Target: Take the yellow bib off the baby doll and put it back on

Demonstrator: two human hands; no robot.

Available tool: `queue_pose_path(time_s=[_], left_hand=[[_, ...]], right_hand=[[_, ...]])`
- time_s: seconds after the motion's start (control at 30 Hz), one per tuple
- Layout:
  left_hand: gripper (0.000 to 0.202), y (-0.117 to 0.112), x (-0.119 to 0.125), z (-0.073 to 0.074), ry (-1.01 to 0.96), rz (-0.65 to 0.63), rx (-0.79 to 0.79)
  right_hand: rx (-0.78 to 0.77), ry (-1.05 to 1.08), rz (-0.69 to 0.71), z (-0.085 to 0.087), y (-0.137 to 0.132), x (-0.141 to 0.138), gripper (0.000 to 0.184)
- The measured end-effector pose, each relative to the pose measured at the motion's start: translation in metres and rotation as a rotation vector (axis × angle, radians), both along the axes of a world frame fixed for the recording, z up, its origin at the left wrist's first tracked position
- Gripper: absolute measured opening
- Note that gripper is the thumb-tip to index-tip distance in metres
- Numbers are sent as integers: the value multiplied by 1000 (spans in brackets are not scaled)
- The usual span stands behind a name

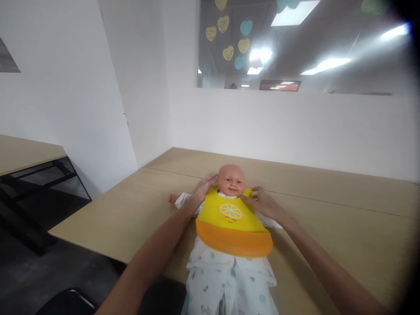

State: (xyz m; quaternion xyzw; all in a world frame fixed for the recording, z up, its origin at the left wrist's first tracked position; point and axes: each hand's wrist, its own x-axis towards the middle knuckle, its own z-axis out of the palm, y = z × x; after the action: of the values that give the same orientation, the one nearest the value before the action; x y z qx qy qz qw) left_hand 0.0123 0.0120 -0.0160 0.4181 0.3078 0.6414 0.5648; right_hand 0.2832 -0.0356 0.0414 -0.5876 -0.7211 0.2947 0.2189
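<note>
A baby doll [231, 177] with a bald head lies face up on the wooden table. It wears a white outfit [226, 280] with a small print. Over its chest is a yellow bib [215, 214] with a white citrus slice, a smiling face and an orange pocket [234, 238] along the bottom. My left hand [206, 187] is beside the doll's neck at the bib's upper left edge, its fingertips partly hidden by the head. At the upper right edge, my right hand [265, 203] has its thumb over the bib and its fingers around the edge.
The light wooden table [131, 205] meets a white wall behind, with a window [295, 48] bearing heart-shaped notes. Another table [29, 151] stands at the left. A black chair [67, 302] is at the lower left, near the table's front edge.
</note>
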Motion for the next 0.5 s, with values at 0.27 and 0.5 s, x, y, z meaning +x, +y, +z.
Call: queue_pose_path(time_s=[0.27,0.5], left_hand=[[44,-6,0,4,-17,-58,18],[32,-33,3,22,-30,-89,87]], right_hand=[[-196,682,-114,-3,19,-3,63],[13,795,-211,-27,27,-16,53]])
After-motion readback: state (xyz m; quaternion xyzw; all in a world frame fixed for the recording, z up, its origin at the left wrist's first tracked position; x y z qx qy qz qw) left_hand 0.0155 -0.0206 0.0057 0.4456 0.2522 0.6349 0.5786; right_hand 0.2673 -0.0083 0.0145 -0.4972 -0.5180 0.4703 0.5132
